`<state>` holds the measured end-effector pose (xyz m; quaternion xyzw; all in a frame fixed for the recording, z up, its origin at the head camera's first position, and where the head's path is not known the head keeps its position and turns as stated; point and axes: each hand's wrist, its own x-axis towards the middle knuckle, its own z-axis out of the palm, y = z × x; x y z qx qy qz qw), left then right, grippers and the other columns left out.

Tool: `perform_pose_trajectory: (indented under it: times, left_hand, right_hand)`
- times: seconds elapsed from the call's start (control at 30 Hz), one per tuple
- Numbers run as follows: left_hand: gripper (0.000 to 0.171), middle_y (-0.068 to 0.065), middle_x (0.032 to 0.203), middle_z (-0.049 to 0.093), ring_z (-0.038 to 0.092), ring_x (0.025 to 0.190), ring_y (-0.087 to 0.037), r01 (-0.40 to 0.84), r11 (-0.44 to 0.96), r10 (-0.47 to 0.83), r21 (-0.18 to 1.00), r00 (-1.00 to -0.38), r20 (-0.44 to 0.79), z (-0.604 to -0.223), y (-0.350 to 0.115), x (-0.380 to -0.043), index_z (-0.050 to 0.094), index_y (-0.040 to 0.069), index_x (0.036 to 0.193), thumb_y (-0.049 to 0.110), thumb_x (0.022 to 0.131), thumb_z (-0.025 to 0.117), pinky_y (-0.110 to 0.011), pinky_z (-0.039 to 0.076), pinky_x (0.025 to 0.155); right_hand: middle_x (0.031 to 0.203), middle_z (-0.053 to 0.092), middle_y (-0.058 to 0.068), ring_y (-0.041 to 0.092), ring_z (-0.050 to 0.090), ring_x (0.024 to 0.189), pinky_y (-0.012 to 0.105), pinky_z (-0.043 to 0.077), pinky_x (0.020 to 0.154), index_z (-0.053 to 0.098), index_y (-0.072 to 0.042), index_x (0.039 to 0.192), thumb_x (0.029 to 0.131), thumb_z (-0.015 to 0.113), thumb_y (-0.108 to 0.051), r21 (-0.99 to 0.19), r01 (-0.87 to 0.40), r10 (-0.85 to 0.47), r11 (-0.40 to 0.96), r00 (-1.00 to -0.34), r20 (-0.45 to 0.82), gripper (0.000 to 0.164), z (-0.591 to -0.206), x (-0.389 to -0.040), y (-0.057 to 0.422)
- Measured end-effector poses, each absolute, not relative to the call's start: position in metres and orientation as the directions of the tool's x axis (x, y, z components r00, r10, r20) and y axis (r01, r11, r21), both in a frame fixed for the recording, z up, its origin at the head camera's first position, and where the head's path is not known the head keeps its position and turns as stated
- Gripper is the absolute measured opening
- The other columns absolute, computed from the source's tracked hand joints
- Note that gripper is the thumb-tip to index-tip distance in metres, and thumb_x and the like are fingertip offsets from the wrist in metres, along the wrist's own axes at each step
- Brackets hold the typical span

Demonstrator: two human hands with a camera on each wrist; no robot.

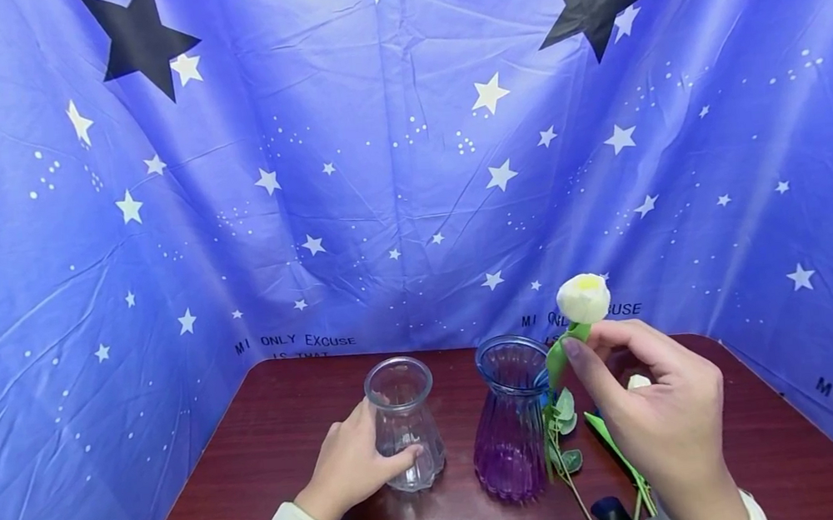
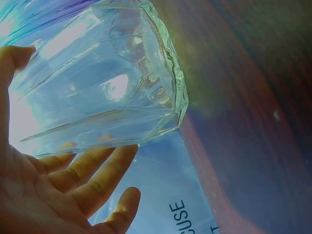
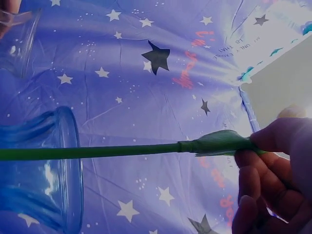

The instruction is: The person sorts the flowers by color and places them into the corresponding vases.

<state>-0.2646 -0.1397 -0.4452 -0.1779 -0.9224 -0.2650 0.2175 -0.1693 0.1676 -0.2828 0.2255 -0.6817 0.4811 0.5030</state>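
My left hand (image 1: 356, 462) holds a clear glass vase (image 1: 416, 427) from its left side, thumb across the front and fingers around the back. The vase has a wide rim and a faceted base, seen close up in the left wrist view. To its right stands a ribbed glass vase (image 1: 511, 456), blue at the top and purple below. My right hand (image 1: 665, 416) pinches a white tulip (image 1: 582, 301) by its green leaf, just under the bloom. In the right wrist view the tulip's stem (image 3: 122, 151) runs across the blue vase's rim.
Leafy sprigs (image 1: 565, 413) lie right of the purple vase. Another white flower (image 1: 637, 382) shows partly behind my right hand. A dark object (image 1: 613, 517) sits at the table's front. Star-printed blue cloth (image 1: 393, 170) surrounds the reddish-brown table (image 1: 255, 460) at the back and sides.
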Motion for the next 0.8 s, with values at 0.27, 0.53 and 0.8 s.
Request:
perform_pose_trajectory:
  times: [0.27, 0.53, 0.8]
  left_hand:
    - [0.079, 0.013, 0.113, 0.069, 0.072, 0.094, -0.011, 0.454, 0.790, 0.221, 0.412, -0.838, 0.499, -0.444, -0.138, -0.266, 0.052, 0.027, 0.136, 0.067, 0.074, 0.082, -0.036, 0.057, 0.075]
    - [0.080, 0.011, 0.114, 0.070, 0.073, 0.094, -0.012, 0.446, 0.801, 0.216, 0.400, -0.838, 0.501, -0.445, -0.139, -0.266, 0.052, 0.026, 0.136, 0.066, 0.074, 0.083, -0.037, 0.057, 0.076]
    - [0.081, 0.010, 0.113, 0.071, 0.074, 0.092, -0.016, 0.440, 0.802, 0.211, 0.405, -0.841, 0.498, -0.447, -0.140, -0.265, 0.053, 0.025, 0.135, 0.069, 0.074, 0.081, -0.039, 0.058, 0.076]
  right_hand:
    - [0.068, 0.063, -0.005, 0.002, 0.053, 0.059, 0.014, 0.039, 0.055, 0.070, 0.008, 0.078, 0.075, 0.077, 0.018, -0.397, -0.842, 0.246, 0.366, -0.324, 0.914, 0.013, -0.279, -0.170, 0.158]
    - [0.068, 0.065, -0.001, 0.002, 0.054, 0.062, 0.013, 0.040, 0.056, 0.070, 0.013, 0.077, 0.074, 0.075, 0.018, -0.324, -0.902, 0.272, 0.286, -0.247, 0.930, 0.008, -0.279, -0.175, 0.145]
    - [0.074, 0.070, 0.000, 0.003, 0.058, 0.064, 0.013, 0.051, 0.066, 0.072, 0.018, 0.084, 0.072, 0.076, 0.018, -0.296, -0.925, 0.354, 0.238, -0.201, 0.913, 0.012, -0.284, -0.184, 0.137]
